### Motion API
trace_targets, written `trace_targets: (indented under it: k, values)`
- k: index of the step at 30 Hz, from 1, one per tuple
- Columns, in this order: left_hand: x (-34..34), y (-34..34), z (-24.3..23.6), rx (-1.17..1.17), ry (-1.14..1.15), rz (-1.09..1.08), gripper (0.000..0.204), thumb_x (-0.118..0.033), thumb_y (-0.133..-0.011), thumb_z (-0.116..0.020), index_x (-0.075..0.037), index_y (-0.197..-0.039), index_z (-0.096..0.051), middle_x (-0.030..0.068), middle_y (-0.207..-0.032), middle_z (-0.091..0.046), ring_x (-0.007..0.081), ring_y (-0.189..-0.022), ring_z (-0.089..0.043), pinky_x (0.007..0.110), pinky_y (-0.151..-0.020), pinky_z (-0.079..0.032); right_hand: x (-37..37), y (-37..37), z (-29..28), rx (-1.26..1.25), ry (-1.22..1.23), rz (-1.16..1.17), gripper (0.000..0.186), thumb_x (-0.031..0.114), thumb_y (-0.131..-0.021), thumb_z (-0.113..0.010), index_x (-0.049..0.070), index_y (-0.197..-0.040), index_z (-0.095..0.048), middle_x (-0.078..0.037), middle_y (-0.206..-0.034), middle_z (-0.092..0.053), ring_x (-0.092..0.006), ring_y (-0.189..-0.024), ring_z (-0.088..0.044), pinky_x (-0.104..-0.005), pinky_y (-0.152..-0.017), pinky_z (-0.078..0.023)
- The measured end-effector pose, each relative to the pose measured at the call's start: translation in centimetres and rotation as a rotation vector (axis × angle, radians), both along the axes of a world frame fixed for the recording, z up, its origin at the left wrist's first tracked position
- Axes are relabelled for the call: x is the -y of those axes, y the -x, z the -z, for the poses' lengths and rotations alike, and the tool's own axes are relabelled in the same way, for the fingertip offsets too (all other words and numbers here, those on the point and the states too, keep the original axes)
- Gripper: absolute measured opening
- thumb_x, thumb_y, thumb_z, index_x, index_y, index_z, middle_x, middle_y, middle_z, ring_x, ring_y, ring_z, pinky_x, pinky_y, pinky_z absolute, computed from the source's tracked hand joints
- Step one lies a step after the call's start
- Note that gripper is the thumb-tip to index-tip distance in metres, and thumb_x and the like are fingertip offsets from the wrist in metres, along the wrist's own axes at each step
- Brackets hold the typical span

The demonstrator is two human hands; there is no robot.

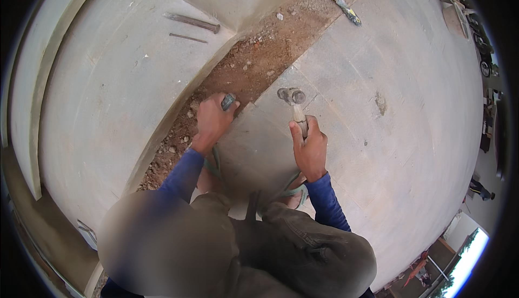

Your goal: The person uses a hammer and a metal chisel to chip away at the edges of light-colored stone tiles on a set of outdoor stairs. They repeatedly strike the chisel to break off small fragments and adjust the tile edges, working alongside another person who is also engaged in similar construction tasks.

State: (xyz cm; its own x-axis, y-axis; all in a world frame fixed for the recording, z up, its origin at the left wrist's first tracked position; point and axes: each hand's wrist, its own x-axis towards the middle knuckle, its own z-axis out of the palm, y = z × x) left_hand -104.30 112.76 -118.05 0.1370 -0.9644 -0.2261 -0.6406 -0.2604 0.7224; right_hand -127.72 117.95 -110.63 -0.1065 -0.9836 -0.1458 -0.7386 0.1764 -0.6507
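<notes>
In the head view, the right hand [311, 151] is wrapped around the handle of a hammer [296, 103] over the grey floor [373, 136]; its long axis runs up the picture, leaning slightly left—head uppermost, away from the person. The left hand [213, 121] closes around a dark tool [228, 102] beside the soil strip [259, 57]—its visible end points up and right, the rest is hidden.

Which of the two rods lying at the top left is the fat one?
The upper rod, which widens into a round head at its right end. The lower rod is much thinner.
</notes>
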Motion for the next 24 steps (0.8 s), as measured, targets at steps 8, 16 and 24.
trace_targets:
  k: [8,16,24]
  values:
    - [-1.2,-3.2,0.1,0.168,-0.016,0.074,0.029,-0.030,-0.084,-0.077,-0.005,-0.098,-0.070,0.0183,-0.091,-0.072,0.0413,-0.083,-0.068,0.048,-0.074,-0.053,-0.2,0.8,1.2,-0.141,-0.017,-0.320,0.037,0.028,-0.093,-0.070,0.004,-0.118,-0.055,-0.022,-0.088,-0.069,-0.0437,-0.079,-0.068,-0.0470,-0.065,-0.053]
    - [-0.2,-2.6,-1.6,0.057,0.070,0.109,0.029,-0.027,-0.084,-0.076,-0.004,-0.100,-0.069,0.0186,-0.091,-0.071,0.0415,-0.086,-0.068,0.048,-0.075,-0.053,0.9,2.5,4.1,-0.426,0.010,-0.377,0.034,0.033,-0.096,-0.066,0.003,-0.105,-0.054,-0.023,-0.076,-0.066,-0.0439,-0.068,-0.066,-0.0497,-0.059,-0.051]
    - [1.0,-3.1,-3.9,-0.075,0.064,0.186,0.030,-0.016,-0.086,-0.069,-0.003,-0.113,-0.064,0.0208,-0.106,-0.065,0.0423,-0.099,-0.064,0.048,-0.084,-0.050,1.0,1.7,4.1,-0.391,-0.053,-0.305,0.034,0.033,-0.097,-0.066,0.002,-0.106,-0.054,-0.025,-0.075,-0.066,-0.0449,-0.068,-0.066,-0.0506,-0.059,-0.051]
